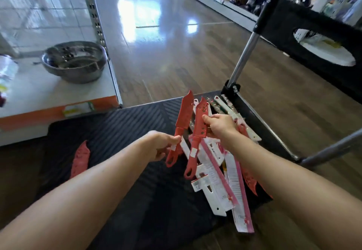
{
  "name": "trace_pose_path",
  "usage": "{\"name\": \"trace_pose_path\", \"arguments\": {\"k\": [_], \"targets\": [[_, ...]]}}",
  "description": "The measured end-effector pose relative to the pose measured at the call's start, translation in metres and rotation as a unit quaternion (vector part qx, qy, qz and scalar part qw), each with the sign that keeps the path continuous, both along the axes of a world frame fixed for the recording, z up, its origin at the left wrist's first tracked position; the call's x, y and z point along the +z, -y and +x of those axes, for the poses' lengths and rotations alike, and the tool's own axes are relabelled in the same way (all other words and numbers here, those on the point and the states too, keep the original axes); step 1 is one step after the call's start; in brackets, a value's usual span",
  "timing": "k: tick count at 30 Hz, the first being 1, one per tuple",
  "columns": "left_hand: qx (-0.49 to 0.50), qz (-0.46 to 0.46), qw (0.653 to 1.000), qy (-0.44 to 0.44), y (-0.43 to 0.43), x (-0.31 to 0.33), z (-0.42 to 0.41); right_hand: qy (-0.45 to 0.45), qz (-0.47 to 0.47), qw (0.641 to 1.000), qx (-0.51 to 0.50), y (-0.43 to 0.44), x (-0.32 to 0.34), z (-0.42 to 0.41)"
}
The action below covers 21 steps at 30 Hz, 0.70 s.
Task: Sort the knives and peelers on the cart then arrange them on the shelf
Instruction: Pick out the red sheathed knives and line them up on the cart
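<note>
A black ribbed cart deck lies in front of me. My left hand grips the handle of a red knife, blade pointing away. My right hand pinches the blade of a second red knife, whose handle hangs toward me. Under both hands is a heap of white and pink packaged knives and peelers on the cart's right half. One red knife lies alone on the deck's left side. More red blades poke out at the heap's right edge.
A white shelf with an orange front edge stands at the left, bearing a steel bowl. The cart's metal handle post and black frame rise at the right. Wooden floor stretches ahead, with stocked shelves at the far right.
</note>
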<state>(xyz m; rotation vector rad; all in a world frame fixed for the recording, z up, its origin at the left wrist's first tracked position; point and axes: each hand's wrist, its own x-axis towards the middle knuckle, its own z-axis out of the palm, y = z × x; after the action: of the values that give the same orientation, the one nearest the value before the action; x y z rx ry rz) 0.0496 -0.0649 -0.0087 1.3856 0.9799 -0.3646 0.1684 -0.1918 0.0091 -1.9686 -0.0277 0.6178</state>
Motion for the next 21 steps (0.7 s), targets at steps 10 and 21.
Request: {"name": "trace_pose_path", "arguments": {"k": [10,21], "targets": [[0.093,0.024,0.995,-0.034,-0.055,0.009,-0.099,-0.014,0.019,0.99,0.14,-0.084,-0.007,-0.07],[0.225,-0.011,0.973,-0.048,-0.033,-0.017,-0.199,-0.054,-0.006,0.977,0.204,-0.126,-0.023,-0.123]]}}
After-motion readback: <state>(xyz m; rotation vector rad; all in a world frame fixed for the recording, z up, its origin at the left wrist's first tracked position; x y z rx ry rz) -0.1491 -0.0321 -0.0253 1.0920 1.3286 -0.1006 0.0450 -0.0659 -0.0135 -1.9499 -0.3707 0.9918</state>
